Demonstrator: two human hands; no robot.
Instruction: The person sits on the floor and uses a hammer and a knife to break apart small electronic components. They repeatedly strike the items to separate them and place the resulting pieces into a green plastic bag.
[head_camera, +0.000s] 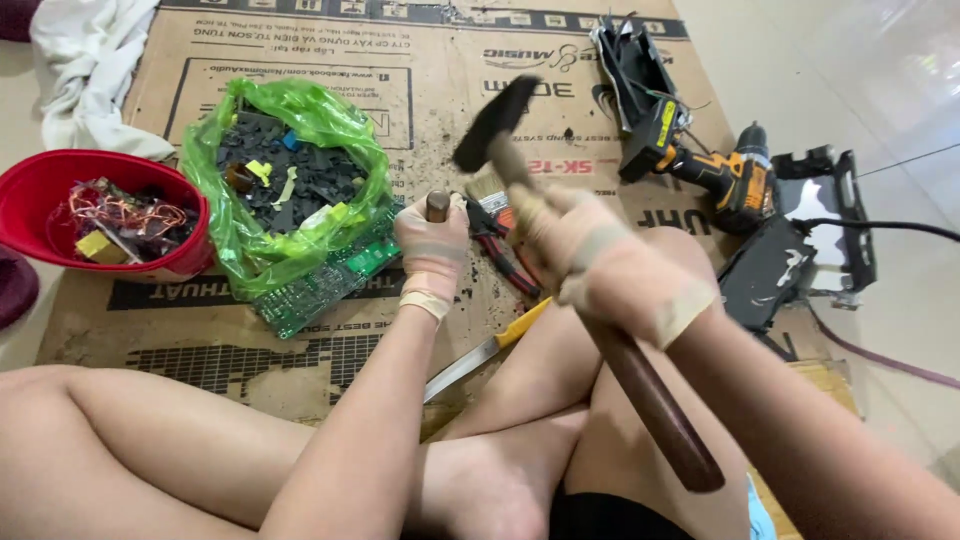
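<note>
My right hand (600, 255), gloved, grips a hammer (500, 120) by its long brown wooden handle, the dark head raised and blurred above the cardboard. My left hand (432, 255), also gloved, is closed around a small brown-topped tool (437, 205) held upright, its lower end hidden by the fist. The hammer head hangs just up and to the right of that tool. A green circuit board (325, 285) lies directly left of my left hand.
A green plastic bag (290, 170) of dark parts sits behind the board; a red bowl (60, 190) with copper wire stands far left. Red-handled pliers (505, 255), a yellow-handled knife (490, 345), a yellow cordless drill (720, 175) and black casings (800, 240) lie on flattened cardboard (400, 60).
</note>
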